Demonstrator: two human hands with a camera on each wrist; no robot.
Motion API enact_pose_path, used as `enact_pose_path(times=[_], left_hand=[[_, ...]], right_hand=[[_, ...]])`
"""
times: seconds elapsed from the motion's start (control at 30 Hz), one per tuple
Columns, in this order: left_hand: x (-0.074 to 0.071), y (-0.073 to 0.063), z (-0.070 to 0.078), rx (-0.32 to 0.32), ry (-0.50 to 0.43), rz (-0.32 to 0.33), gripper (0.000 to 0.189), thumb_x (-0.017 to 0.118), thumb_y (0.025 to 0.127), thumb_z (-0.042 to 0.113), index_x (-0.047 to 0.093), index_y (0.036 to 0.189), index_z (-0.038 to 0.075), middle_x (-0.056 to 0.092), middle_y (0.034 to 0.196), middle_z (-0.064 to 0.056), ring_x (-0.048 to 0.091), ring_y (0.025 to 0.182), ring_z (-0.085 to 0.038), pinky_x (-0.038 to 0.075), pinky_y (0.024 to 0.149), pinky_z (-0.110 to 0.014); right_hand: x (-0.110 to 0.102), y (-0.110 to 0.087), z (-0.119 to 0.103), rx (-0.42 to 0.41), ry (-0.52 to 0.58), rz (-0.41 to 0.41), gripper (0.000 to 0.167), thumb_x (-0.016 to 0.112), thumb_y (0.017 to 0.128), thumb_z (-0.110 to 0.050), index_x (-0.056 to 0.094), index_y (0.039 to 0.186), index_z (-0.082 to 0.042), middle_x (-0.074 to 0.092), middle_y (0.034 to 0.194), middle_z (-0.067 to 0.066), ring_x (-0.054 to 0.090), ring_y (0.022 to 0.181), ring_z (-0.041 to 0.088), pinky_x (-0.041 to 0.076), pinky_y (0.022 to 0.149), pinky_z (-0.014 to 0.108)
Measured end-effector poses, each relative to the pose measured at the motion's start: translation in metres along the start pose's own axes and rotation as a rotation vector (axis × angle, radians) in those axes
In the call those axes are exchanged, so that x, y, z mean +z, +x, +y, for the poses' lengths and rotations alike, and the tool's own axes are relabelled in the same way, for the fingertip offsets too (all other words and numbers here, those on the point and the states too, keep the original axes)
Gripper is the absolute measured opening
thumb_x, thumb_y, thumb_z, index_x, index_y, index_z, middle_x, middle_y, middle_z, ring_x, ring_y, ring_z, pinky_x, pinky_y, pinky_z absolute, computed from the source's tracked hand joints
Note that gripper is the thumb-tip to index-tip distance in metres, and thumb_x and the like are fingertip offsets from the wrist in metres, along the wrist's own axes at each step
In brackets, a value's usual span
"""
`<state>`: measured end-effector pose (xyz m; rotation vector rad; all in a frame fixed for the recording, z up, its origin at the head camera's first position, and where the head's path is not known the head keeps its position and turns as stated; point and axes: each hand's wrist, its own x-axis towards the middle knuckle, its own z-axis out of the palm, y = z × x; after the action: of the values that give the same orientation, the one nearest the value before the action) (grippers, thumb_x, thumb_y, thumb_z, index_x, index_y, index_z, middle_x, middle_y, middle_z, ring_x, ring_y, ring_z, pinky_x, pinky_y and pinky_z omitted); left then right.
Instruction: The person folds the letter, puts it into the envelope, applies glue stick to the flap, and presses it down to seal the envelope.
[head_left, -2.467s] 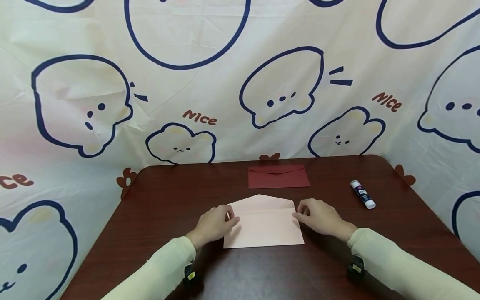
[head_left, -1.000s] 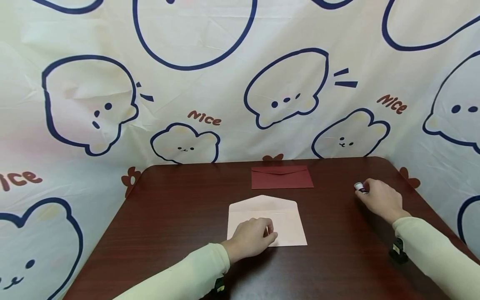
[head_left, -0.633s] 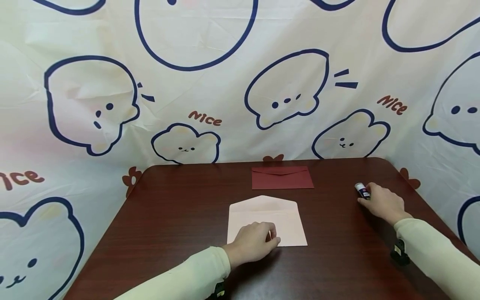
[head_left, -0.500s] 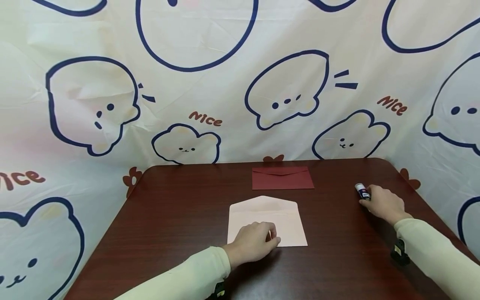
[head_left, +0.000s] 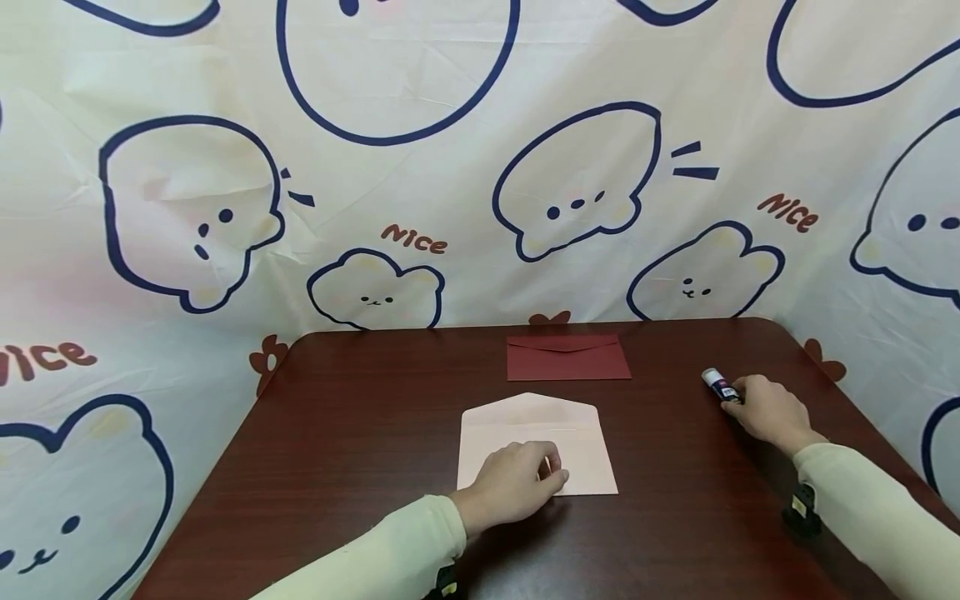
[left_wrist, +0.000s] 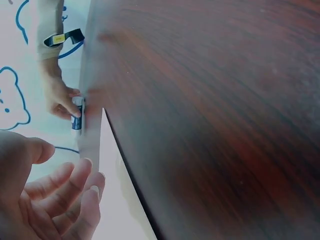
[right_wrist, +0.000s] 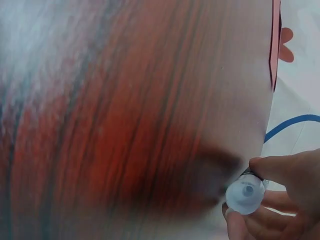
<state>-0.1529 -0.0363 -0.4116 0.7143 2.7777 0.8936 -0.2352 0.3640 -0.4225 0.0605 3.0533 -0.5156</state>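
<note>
A pale pink envelope (head_left: 525,417), flap unfolded and pointing away, lies mid-table. Over its lower part hovers or rests my left hand (head_left: 513,482); contact cannot be told, and it hides some of the near edge. In the left wrist view the fingers (left_wrist: 70,195) are loosely bent, the thumb stands apart, and nothing is held. To the right, my right hand (head_left: 768,412) grips a glue stick (head_left: 720,386) between thumb and fingers. The right wrist view shows the white end of the glue stick (right_wrist: 245,196) pointing at the camera; the hand covers part of its barrel.
A closed dark red envelope (head_left: 568,358) lies behind the pink one, near the back edge of the brown wooden table (head_left: 360,433). A patterned cloth (head_left: 457,275) hangs round the table's back and sides.
My right hand has left the pink envelope's right edge and taken hold of the glue stick, whose angle has shifted slightly. The left hand has moved rightward across the envelope.
</note>
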Motion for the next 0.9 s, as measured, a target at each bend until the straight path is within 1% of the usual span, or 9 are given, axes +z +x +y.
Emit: enact_pose_path(times=[0.2,0.43,0.63,0.77,0.9], left_hand=[[0.0,0.004,0.002,-0.008,-0.016,0.03,0.014,0.065,0.096,0.03,0.063,0.084,0.022,0.062,0.068,0.014,0.051,0.06,0.001,0.04,0.058,-0.022],[-0.002,0.01,0.003,0.006,-0.059,0.058,0.013,0.064,0.097,0.028,0.064,0.087,0.02,0.067,0.076,0.01,0.053,0.064,0.002,0.042,0.059,-0.022],[-0.005,0.011,0.001,-0.002,-0.095,0.074,0.012,0.064,0.097,0.028,0.065,0.089,0.019,0.067,0.076,0.009,0.053,0.062,0.002,0.043,0.057,-0.022],[-0.007,0.012,0.001,-0.007,-0.113,0.08,0.012,0.065,0.097,0.028,0.066,0.09,0.019,0.066,0.076,0.009,0.053,0.062,0.001,0.043,0.058,-0.022],[-0.009,0.012,0.0,-0.016,-0.127,0.09,0.011,0.065,0.097,0.027,0.066,0.09,0.019,0.066,0.077,0.008,0.054,0.063,0.001,0.043,0.059,-0.022]], right_hand=[[0.001,-0.006,-0.012,-0.045,0.013,0.024,0.048,0.066,0.095,-0.02,0.056,0.127,0.015,0.066,0.098,0.027,0.055,0.069,0.024,0.043,0.055,0.035],[0.0,-0.015,-0.035,-0.08,0.025,0.039,0.047,0.064,0.096,-0.02,0.056,0.13,0.011,0.067,0.1,0.025,0.056,0.069,0.022,0.042,0.053,0.033],[0.0,-0.023,-0.056,-0.141,0.052,0.055,0.043,0.064,0.097,-0.019,0.058,0.13,0.009,0.068,0.111,0.028,0.059,0.075,0.022,0.048,0.058,0.036],[0.001,-0.03,-0.069,-0.196,0.102,0.058,0.04,0.063,0.098,-0.016,0.058,0.129,0.01,0.068,0.108,0.027,0.059,0.074,0.021,0.047,0.059,0.034],[0.001,-0.037,-0.082,-0.221,0.133,0.047,0.039,0.061,0.099,-0.015,0.058,0.13,0.008,0.069,0.106,0.023,0.057,0.072,0.019,0.043,0.057,0.031]])
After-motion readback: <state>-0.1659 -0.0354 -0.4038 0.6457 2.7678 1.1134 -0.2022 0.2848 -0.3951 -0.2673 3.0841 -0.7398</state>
